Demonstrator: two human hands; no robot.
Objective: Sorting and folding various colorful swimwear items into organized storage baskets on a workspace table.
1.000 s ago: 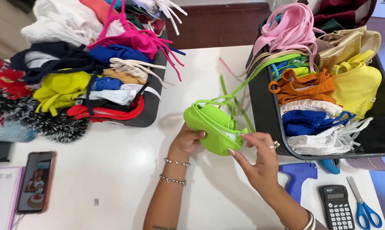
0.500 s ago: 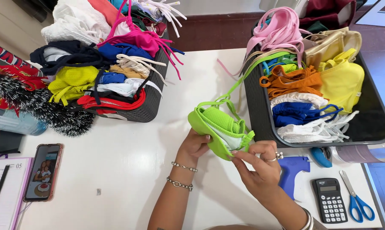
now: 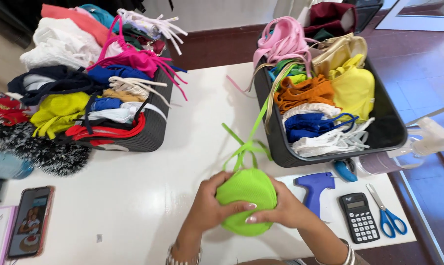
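Two bare hands, left hand (image 3: 209, 206) and right hand (image 3: 286, 211), together cup one lime-green padded fabric piece (image 3: 245, 196) with thin straps. Two dark woven plastic baskets of garments: one basket (image 3: 155, 127) up and to the left of the hands, one basket (image 3: 281, 152) up and to the right. One blue plastic tagging gun (image 3: 314, 189), just right of the right hand. One black pocket calculator (image 3: 359, 217), further right. One pair of blue-handled scissors (image 3: 386, 216), beyond the calculator. One clear spray bottle (image 3: 418, 147), far right. One smartphone in a reddish case (image 3: 30, 228), far left of the left hand. One black-and-white tinsel garland (image 3: 40, 149), upper left.
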